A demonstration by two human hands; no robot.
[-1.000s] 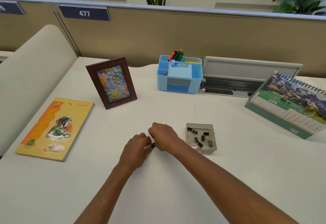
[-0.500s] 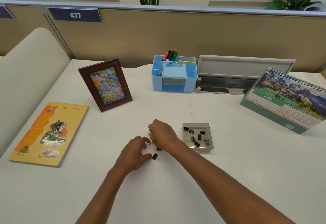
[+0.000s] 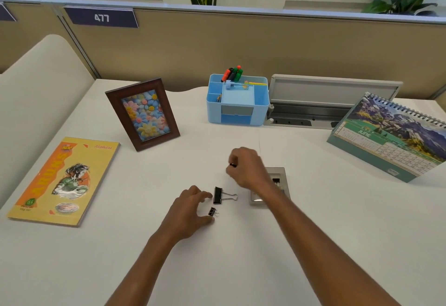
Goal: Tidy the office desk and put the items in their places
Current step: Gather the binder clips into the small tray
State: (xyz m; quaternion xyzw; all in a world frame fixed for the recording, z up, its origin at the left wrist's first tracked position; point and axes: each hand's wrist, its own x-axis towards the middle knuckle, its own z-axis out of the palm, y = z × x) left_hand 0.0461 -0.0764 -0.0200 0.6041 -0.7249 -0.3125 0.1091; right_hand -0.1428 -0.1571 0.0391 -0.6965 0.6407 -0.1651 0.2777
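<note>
"Where's the book (image 3: pixel 64 180)?"

"Near left on the bench (image 3: pixel 337 209). The frame (image 3: pixel 142 114) stands behind it, to its right."

"And far?"

"Organiser (image 3: pixel 237 105) in the middle, calendar (image 3: pixel 391 139) at right."

"The clips?"

"Mid-bench: big clip (image 3: pixel 218 195) just behind small clip (image 3: pixel 212 212), both right of the left hand (image 3: pixel 190 211). The tray (image 3: pixel 282 173) lies to their right. A third clip (image 3: pixel 233 164) is in the right hand (image 3: pixel 248 168)."

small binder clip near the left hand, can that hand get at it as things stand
Probably yes. The small binder clip lies on bare desk right by the left hand's open fingers, nothing over it. The bigger clip lies apart, just beyond, and the right hand, pinching a black clip, is further off.
</note>
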